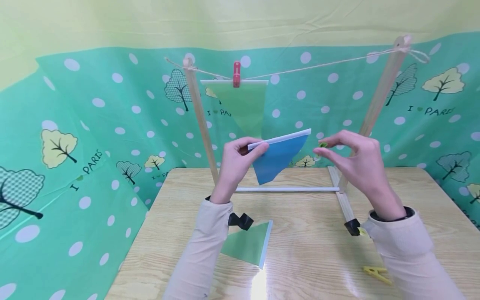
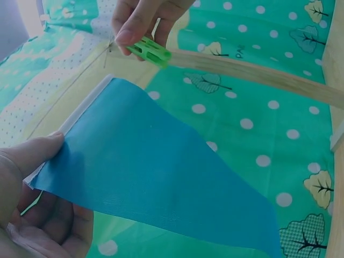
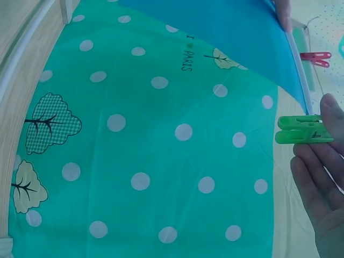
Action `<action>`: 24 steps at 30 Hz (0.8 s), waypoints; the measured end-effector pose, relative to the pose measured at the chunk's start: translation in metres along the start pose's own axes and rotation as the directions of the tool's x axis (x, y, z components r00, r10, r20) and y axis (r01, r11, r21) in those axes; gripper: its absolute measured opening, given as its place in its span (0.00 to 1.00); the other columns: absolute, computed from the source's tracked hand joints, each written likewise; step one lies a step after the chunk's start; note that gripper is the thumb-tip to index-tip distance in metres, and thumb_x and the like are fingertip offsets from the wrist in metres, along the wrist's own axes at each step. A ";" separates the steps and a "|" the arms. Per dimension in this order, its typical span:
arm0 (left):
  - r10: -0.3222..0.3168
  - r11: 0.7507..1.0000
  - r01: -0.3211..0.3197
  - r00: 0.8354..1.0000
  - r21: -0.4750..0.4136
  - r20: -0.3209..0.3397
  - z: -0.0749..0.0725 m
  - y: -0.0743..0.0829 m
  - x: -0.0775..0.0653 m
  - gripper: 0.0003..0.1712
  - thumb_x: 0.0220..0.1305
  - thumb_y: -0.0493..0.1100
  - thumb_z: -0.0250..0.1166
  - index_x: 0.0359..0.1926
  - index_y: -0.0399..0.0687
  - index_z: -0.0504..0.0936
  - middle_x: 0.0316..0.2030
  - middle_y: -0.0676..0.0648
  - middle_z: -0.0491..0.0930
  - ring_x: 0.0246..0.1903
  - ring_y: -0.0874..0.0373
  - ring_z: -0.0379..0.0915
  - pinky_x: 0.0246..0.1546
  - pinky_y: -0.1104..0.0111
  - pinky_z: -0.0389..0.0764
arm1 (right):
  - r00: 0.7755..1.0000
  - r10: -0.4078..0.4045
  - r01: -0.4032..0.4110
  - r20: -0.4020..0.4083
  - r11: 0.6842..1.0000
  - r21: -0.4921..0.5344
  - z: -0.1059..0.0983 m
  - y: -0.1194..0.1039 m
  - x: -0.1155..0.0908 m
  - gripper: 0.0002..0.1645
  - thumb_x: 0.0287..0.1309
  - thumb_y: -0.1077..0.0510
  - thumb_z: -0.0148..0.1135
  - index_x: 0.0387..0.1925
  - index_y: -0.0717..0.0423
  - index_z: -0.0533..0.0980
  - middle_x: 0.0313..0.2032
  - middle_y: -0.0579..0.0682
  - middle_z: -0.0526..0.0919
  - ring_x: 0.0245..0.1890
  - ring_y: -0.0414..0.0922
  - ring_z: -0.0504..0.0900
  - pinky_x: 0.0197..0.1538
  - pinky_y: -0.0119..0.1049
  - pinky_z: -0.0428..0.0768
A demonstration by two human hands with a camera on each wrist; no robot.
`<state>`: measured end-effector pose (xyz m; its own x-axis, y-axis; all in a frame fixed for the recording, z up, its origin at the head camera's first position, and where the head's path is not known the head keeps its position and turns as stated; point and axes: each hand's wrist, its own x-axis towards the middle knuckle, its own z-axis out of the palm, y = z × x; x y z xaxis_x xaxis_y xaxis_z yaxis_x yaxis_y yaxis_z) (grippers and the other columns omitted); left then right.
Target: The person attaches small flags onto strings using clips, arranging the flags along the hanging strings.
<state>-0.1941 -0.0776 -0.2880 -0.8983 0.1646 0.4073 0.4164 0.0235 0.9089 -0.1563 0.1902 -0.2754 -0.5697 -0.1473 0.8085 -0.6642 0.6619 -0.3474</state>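
My left hand (image 1: 238, 160) pinches the white-edged top of a blue pennant flag (image 1: 279, 156) at its left end, thumb in front. The flag hangs tilted, its right corner higher. To the right of it, my right hand (image 1: 356, 156) pinches a green clothespin (image 3: 303, 130) between thumb and fingers, apart from the flag in the head view. Behind the hands a string (image 1: 322, 65) runs between two wooden posts. On it a red clothespin (image 1: 236, 74) holds a green pennant flag (image 1: 243, 102) near the left post.
A second green flag (image 1: 249, 243) lies on the wooden table (image 1: 300, 258) beneath my left forearm. The yellow clothespin (image 1: 376, 273) lies by my right sleeve. A right post (image 1: 382, 91) and left post (image 1: 200, 116) rise from the frame, joined low by a white bar (image 1: 288, 189).
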 end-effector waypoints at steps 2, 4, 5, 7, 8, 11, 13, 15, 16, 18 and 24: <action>-0.001 1.000 0.001 1.000 0.000 0.000 0.000 0.001 0.001 0.12 0.61 0.46 0.72 0.42 0.43 0.88 0.40 0.44 0.86 0.39 0.53 0.83 0.46 0.61 0.83 | 1.000 -0.004 0.004 -0.010 1.000 0.012 0.000 -0.002 0.003 0.12 0.40 0.68 0.79 0.31 0.58 0.86 0.30 0.51 0.89 0.35 0.21 0.77 0.43 0.16 0.72; -0.001 1.000 0.001 1.000 0.000 0.001 0.001 0.002 0.003 0.13 0.61 0.46 0.72 0.42 0.43 0.88 0.40 0.44 0.86 0.40 0.53 0.83 0.46 0.61 0.83 | 1.000 0.002 -0.002 -0.016 1.000 0.030 -0.001 -0.003 0.005 0.12 0.41 0.68 0.79 0.31 0.58 0.86 0.30 0.51 0.89 0.35 0.18 0.76 0.44 0.16 0.73; 0.000 1.000 0.000 1.000 -0.003 0.001 0.001 0.003 0.004 0.13 0.61 0.46 0.72 0.42 0.42 0.88 0.40 0.44 0.86 0.40 0.53 0.83 0.47 0.61 0.83 | 1.000 0.010 -0.009 -0.019 0.999 0.039 -0.001 -0.004 0.007 0.12 0.41 0.69 0.79 0.31 0.58 0.86 0.30 0.51 0.89 0.35 0.18 0.77 0.44 0.17 0.73; -0.002 1.000 0.002 1.000 -0.009 0.002 0.002 0.004 0.005 0.13 0.61 0.46 0.72 0.42 0.42 0.88 0.41 0.44 0.86 0.41 0.53 0.83 0.47 0.62 0.83 | 0.999 0.031 -0.030 -0.020 0.998 0.061 -0.002 -0.006 0.009 0.11 0.43 0.69 0.78 0.32 0.59 0.87 0.30 0.51 0.89 0.35 0.19 0.77 0.48 0.17 0.74; -0.003 1.000 0.003 1.000 -0.013 0.002 0.002 0.004 0.006 0.13 0.61 0.46 0.72 0.42 0.42 0.88 0.41 0.44 0.86 0.41 0.53 0.83 0.48 0.62 0.83 | 0.999 0.041 -0.039 -0.023 0.997 0.070 -0.002 -0.007 0.011 0.11 0.43 0.70 0.78 0.32 0.59 0.87 0.30 0.52 0.88 0.34 0.20 0.78 0.48 0.18 0.74; -0.003 1.000 0.003 1.000 -0.023 -0.002 0.002 0.006 0.007 0.13 0.61 0.45 0.72 0.42 0.41 0.88 0.41 0.43 0.86 0.41 0.53 0.83 0.47 0.63 0.83 | 0.998 0.061 -0.058 -0.033 0.995 0.084 -0.002 -0.008 0.014 0.10 0.44 0.70 0.77 0.32 0.60 0.87 0.29 0.52 0.88 0.34 0.21 0.78 0.47 0.18 0.75; 0.002 1.000 -0.002 1.000 -0.025 -0.002 0.002 0.007 0.008 0.13 0.61 0.45 0.72 0.42 0.41 0.88 0.41 0.43 0.86 0.41 0.53 0.83 0.46 0.63 0.82 | 0.997 0.064 -0.060 -0.047 0.995 0.082 -0.001 -0.009 0.016 0.10 0.45 0.70 0.77 0.32 0.60 0.87 0.30 0.52 0.88 0.34 0.21 0.78 0.44 0.17 0.74; 0.014 1.000 -0.014 1.000 -0.023 -0.001 0.003 0.008 0.010 0.13 0.61 0.45 0.72 0.42 0.40 0.88 0.40 0.43 0.86 0.40 0.53 0.83 0.45 0.64 0.82 | 0.996 0.065 -0.060 -0.062 0.995 0.081 0.000 -0.009 0.018 0.09 0.45 0.70 0.77 0.32 0.60 0.86 0.30 0.54 0.88 0.35 0.20 0.79 0.45 0.17 0.75; 0.018 1.000 -0.018 1.000 -0.021 -0.001 0.003 0.008 0.011 0.13 0.61 0.45 0.72 0.42 0.41 0.88 0.40 0.43 0.86 0.40 0.53 0.83 0.45 0.64 0.82 | 0.995 0.064 -0.058 -0.072 0.995 0.084 0.000 -0.010 0.019 0.09 0.45 0.70 0.77 0.32 0.60 0.86 0.31 0.55 0.88 0.35 0.20 0.79 0.46 0.17 0.75; 0.030 0.999 -0.030 1.000 -0.020 0.000 0.003 0.009 0.013 0.13 0.61 0.45 0.72 0.42 0.40 0.88 0.40 0.43 0.86 0.39 0.53 0.83 0.45 0.63 0.82 | 0.993 0.069 -0.059 -0.092 0.993 0.103 0.001 -0.011 0.021 0.09 0.45 0.71 0.76 0.31 0.61 0.86 0.31 0.57 0.88 0.35 0.21 0.80 0.48 0.18 0.76; 0.046 0.999 -0.046 0.999 -0.029 0.005 0.006 0.013 0.019 0.13 0.61 0.45 0.72 0.42 0.41 0.88 0.40 0.44 0.86 0.39 0.52 0.83 0.46 0.62 0.83 | 0.992 0.034 -0.017 -0.125 0.991 0.135 0.000 -0.014 0.031 0.06 0.48 0.70 0.75 0.31 0.63 0.86 0.31 0.57 0.88 0.35 0.27 0.83 0.48 0.22 0.79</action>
<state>-0.2048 -0.0686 -0.2688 -0.8774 0.1703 0.4485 0.4532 -0.0124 0.8913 -0.1649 0.1763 -0.2457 -0.5268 -0.0313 0.8494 -0.7140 0.5586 -0.4221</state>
